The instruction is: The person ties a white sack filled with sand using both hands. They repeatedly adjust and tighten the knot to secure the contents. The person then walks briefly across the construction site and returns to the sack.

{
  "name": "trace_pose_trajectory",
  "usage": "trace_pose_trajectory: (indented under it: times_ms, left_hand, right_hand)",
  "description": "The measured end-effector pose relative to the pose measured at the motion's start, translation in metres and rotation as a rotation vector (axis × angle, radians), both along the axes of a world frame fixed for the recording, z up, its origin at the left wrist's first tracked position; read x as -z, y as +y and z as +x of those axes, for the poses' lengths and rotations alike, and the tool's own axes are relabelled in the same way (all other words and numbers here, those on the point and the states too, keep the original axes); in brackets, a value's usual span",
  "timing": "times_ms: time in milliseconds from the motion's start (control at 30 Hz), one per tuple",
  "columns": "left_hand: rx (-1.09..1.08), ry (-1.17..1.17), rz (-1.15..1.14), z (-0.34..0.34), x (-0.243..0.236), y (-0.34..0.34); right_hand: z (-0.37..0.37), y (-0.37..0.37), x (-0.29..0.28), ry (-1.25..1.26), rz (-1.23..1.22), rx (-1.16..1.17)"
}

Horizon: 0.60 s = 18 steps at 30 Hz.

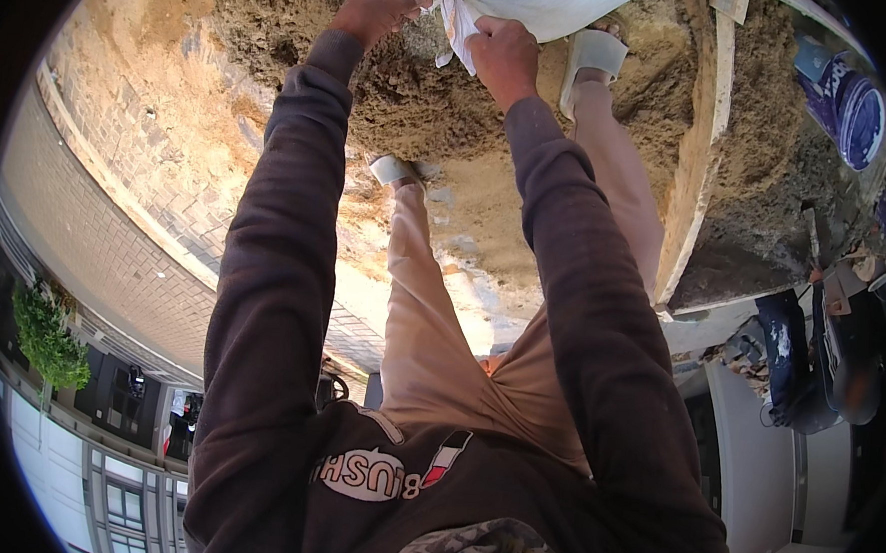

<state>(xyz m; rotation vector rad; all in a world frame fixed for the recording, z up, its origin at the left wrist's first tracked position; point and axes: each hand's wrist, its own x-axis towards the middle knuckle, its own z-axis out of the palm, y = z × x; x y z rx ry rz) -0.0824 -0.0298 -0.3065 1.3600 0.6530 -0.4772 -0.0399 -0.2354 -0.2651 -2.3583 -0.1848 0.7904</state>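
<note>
A full white sack [557,4] rests on the soil at the top of the view, its mouth gathered to a knot with loose ends hanging toward me. My right hand [505,57] is closed on the gathered end of the sack, thumb on top. Just left of the knot, my left hand [382,8] pinches with thumb and forefinger. A small white bit shows at those fingertips, too small to name. Both arms reach straight out in dark sleeves. The sack's far part is cut off by the upper edge.
Loose brown soil [402,104] lies around my feet. A long wooden board [705,160] edges it on the right. Beyond are a blue-and-white bucket [857,123] and another person [831,337] with a long-handled tool. Brick paving [116,209] runs along the left.
</note>
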Motion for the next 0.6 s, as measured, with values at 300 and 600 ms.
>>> trace_pose_trajectory:
  times_ms: [300,600]
  left_hand:
    - [0.117,0.205,0.258,0.054,-0.022,0.002]
    - [-0.148,0.062,-0.150,-0.021,-0.006,-0.017]
  right_hand:
    - [-0.008,0.008,-0.003,-0.104,0.029,-0.037]
    - [0.000,0.007,-0.019,-0.012,0.204,-0.042]
